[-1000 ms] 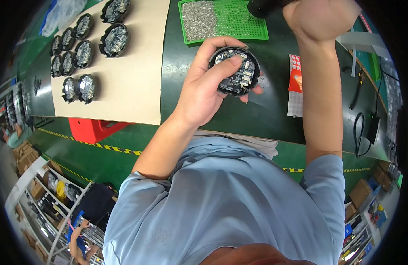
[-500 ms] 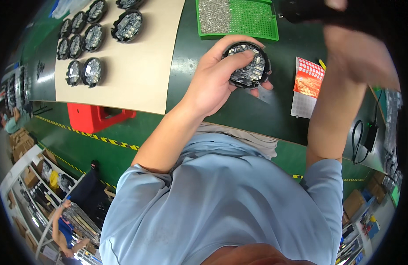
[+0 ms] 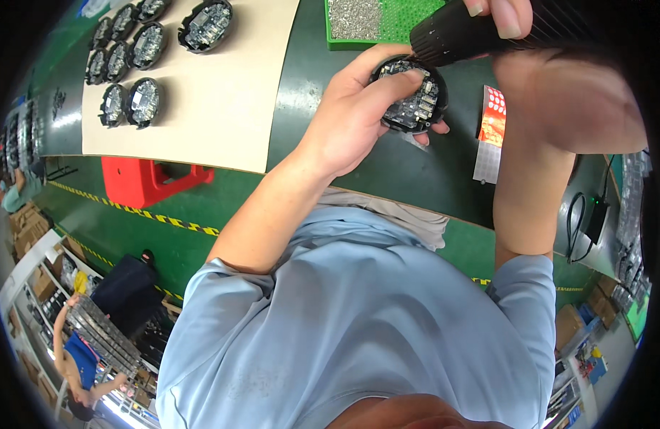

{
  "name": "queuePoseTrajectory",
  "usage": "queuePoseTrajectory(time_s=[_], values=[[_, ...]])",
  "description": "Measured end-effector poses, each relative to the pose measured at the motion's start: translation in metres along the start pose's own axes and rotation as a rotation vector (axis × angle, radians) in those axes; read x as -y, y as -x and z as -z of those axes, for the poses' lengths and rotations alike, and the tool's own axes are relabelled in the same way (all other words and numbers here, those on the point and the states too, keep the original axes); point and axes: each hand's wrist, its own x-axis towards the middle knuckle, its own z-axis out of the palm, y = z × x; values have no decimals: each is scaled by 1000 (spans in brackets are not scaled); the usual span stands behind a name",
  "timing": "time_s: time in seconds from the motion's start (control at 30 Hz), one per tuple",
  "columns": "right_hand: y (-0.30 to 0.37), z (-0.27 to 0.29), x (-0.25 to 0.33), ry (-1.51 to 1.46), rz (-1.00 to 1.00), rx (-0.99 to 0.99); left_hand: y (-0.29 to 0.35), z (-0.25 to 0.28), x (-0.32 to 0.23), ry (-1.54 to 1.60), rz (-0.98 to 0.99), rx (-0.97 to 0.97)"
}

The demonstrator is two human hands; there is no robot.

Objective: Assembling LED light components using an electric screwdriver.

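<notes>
The left hand (image 3: 355, 118) is curled around a round black lamp module (image 3: 410, 96), thumb along its upper edge and fingers wrapped beneath, gripping it just above the dark green tabletop (image 3: 387, 168) with the circuit board and small parts facing up. The right hand (image 3: 551, 68) is clenched around a black power screwdriver (image 3: 455, 32); its blunt nose comes down at a slant onto the top rim of the module (whether the bit actually touches is hidden by the tool's body). The right forearm rises straight up the right side of the view and covers part of the tabletop there.

Just behind the module lies a green tray (image 3: 401, 14) with a heap of small silver screws (image 3: 355, 18). To the right of the module, near the right wrist, lies a red and white strip of paper (image 3: 490, 132). Well to the left, a beige sheet (image 3: 215, 93) carries several more round modules (image 3: 205, 25) in rows. Below the tabletop edge stands a red plastic stool (image 3: 147, 182) on the green floor.
</notes>
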Motion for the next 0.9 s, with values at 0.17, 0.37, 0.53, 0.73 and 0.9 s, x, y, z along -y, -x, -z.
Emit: queuePoseTrajectory(time_s=[0.17,0.37,0.53,0.73,0.9], values=[[0,-3,-4,-12,-15,16,-1,2,2,12,-2,-2],[0,-4,-6,-31,-23,43,-1,2,3,16,-4,-4],[1,-10,-4,-43,-24,64,-1,3,3,10,-7,-14],[3,-12,-1,-60,-26,94,0,2,3,-9,-9,-15],[3,-10,-2,-71,-29,111,1,1,2,-21,-5,-29]])
